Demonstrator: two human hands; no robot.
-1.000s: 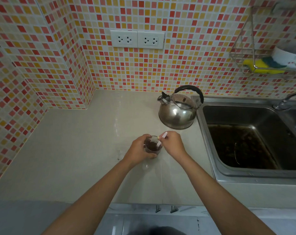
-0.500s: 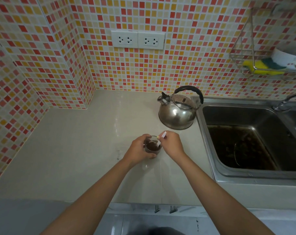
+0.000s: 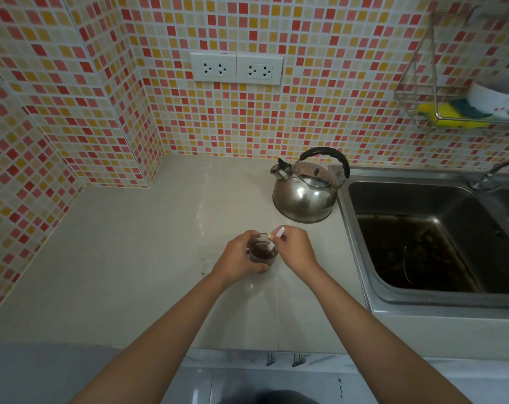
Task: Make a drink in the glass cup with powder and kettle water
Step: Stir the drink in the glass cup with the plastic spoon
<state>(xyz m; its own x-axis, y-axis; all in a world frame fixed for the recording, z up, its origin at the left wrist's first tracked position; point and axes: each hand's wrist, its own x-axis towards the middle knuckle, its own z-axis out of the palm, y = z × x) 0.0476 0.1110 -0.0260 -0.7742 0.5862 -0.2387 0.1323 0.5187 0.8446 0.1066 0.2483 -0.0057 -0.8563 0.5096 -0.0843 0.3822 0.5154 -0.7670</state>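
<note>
Bare countertop (image 3: pixel 124 258) left of glass cup (image 3: pixel 262 253): wide open run to tiled corner. Kettle (image 3: pixel 304 196) stands behind cup, near but apart, blocking far-right reach. Sink (image 3: pixel 361 228) rim bounds right side (basin drops away beyond). Both hands (image 3: pixel 238 258) (image 3: pixel 295 249) crowd cup; front edge strip open.

Both forearms are bare from the elbows down to the wrists, with no sleeves, watch, bracelet or rings showing on the left hand (image 3: pixel 238 256) or the right hand (image 3: pixel 296 248), and a dark garment shows at the bottom edge of view.
</note>
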